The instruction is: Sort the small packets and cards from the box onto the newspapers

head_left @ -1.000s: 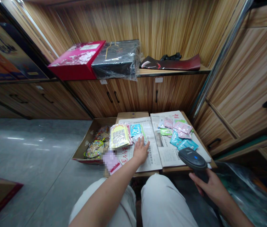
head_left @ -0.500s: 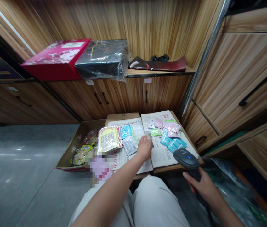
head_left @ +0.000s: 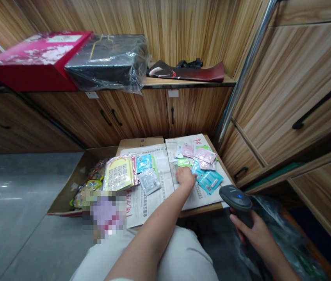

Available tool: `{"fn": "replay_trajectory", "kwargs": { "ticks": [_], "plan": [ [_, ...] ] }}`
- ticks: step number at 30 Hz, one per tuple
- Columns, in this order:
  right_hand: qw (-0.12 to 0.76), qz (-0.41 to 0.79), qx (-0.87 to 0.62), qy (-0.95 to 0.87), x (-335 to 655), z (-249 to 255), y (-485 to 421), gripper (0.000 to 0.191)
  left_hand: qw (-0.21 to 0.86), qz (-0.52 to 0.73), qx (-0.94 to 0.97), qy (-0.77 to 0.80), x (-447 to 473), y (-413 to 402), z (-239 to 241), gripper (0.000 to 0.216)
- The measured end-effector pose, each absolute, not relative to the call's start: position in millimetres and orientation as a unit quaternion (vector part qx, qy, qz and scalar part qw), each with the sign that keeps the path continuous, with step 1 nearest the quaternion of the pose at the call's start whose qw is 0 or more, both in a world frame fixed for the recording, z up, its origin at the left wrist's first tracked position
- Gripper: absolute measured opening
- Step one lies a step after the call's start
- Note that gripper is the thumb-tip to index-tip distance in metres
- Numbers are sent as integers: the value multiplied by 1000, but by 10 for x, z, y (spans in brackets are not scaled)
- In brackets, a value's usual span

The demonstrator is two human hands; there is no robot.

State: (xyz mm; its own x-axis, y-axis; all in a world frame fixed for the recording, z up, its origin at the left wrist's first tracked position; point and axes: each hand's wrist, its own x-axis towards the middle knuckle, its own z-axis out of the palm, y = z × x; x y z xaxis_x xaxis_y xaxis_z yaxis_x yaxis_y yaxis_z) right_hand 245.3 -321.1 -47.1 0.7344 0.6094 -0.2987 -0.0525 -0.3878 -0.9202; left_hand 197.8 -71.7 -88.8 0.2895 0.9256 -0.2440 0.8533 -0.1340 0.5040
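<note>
My right hand (head_left: pixel 255 228) grips a dark barcode scanner (head_left: pixel 237 199), its head pointing toward the packets. My left hand (head_left: pixel 186 177) is palm down over the right-hand newspaper, its thumb apart from the fingers and at the edge of a light-blue packet (head_left: pixel 209 181). The fingertips are partly hidden, and no packet is lifted. Just beyond it, pink packets (head_left: pixel 205 155) and a green packet (head_left: pixel 185 162) lie in a loose pile. On the left newspaper (head_left: pixel 161 195) are a silver-grey packet (head_left: pixel 150 180), a blue packet (head_left: pixel 144 163) and yellow plastic-wrapped packs (head_left: pixel 118 173).
An open carton (head_left: pixel 66 191) with bagged items stands at the left. Behind are wooden cabinets (head_left: pixel 142 113); a pink floral box (head_left: pixel 36 58) and a plastic-wrapped black box (head_left: pixel 107 62) sit on the shelf. Clear plastic (head_left: pixel 279 222) lies at the right, beside the scanner hand.
My left hand has moved right across the newspaper to the packet pile. The scanner stays in my right hand. The view has shifted, so the shelf and carton appear farther left.
</note>
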Motion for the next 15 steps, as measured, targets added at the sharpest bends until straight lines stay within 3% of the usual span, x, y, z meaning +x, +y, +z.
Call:
{"fn": "replay_trajectory", "kwargs": {
  "ticks": [6,12,15],
  "plan": [
    [520,332,-766,-184,2371,-464,-3163,40,368,64,727,576,1807,-492,-934,9],
    [527,327,-759,-198,2281,-467,-3119,42,376,78,725,572,1845,-581,-1004,36],
    [533,318,-758,-202,2285,-453,-3116,43,372,66,713,591,1861,-578,-971,37]
  ]
}}
